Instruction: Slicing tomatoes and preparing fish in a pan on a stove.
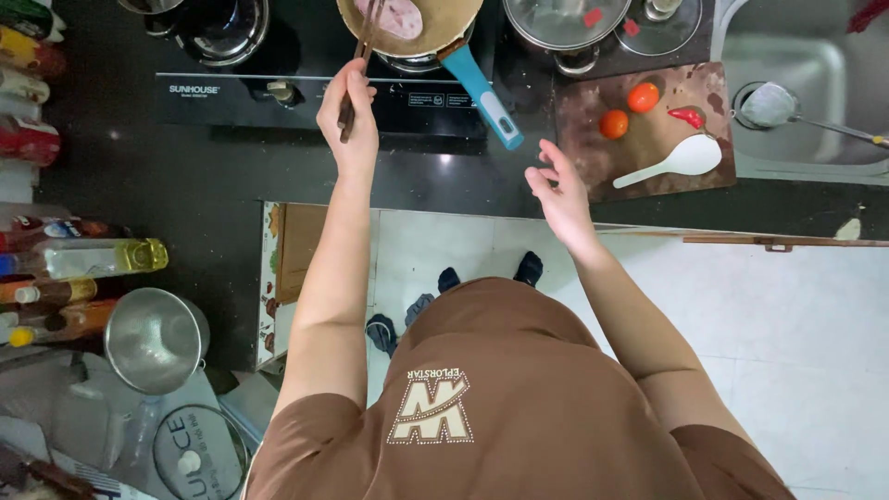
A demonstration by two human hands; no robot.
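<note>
Wooden chopsticks (356,69) in left hand (347,116) reach up into the pan (407,32).

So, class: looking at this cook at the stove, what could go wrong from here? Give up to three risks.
1. The pan's blue handle juts out over the counter edge, close to the open right hand; a knock could tip the pan.
2. The left hand holds chopsticks reaching into the pan; the meat might slip and splash.
3. Two tomatoes sit loose on the cutting board and could roll.
</note>
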